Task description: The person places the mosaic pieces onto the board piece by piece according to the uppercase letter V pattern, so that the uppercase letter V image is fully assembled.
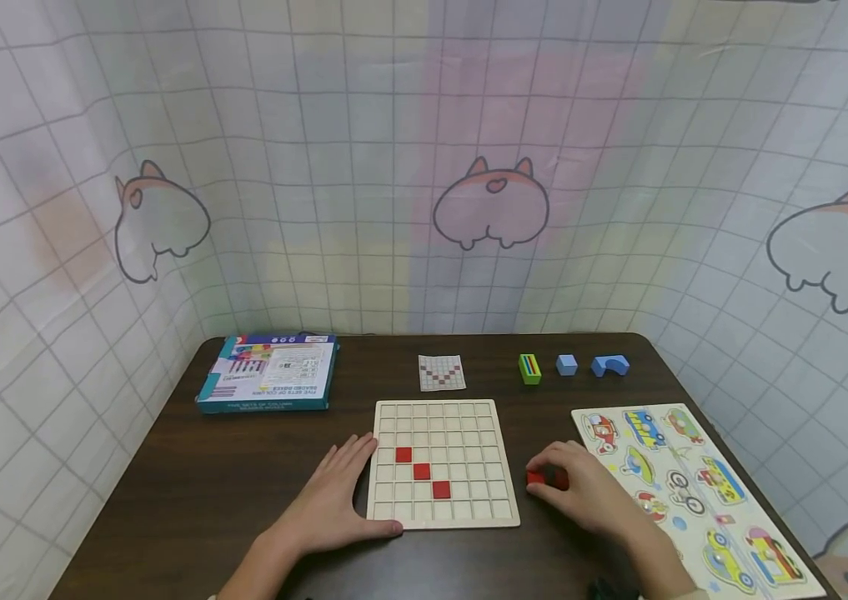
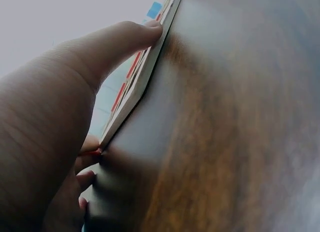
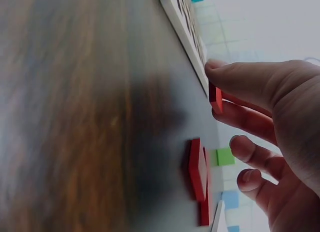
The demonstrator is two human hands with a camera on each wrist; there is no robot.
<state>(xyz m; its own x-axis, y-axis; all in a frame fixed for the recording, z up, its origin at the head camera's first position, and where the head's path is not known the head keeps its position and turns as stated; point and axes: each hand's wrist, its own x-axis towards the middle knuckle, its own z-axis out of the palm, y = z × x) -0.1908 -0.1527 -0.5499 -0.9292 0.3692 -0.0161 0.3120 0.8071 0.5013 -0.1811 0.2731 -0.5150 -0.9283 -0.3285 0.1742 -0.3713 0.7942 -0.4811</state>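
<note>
Item: wooden grid board [image 1: 444,410], flat on a dark table [image 1: 243,467], front centre; three red tiles [image 1: 421,472] seated in its cells, stepping diagonally down to the right. Left hand [image 1: 333,500] lies flat with straight, relaxed fingers against the board's left edge, thumb along the front rim — bracing, gripping nothing. Right hand [image 1: 581,487] rests on the table just right of the board, fingers curled; the right wrist view shows thumb and forefinger pinching one red tile [image 3: 215,99] lifted clear of the tabletop, with further loose red tiles [image 3: 198,169] lying flat below it. Pattern card [image 1: 442,372] with a red-and-white checker design lies just behind the board. Step in hand, by judgement: a tile has been picked from the loose supply and is not yet carried to the grid — placement of the fourth piece is pending. The next move would call for carrying the pinched tile left across the board's rim, squaring it over the cell the card indicates and lowering it level so it drops in without tipping. Also present: a teal box [image 1: 268,373] back left; green block [image 1: 529,368], blue cube [image 1: 566,364] and blue arch [image 1: 609,365] back right; a vehicle puzzle tray [image 1: 806,575] at far right.
</note>
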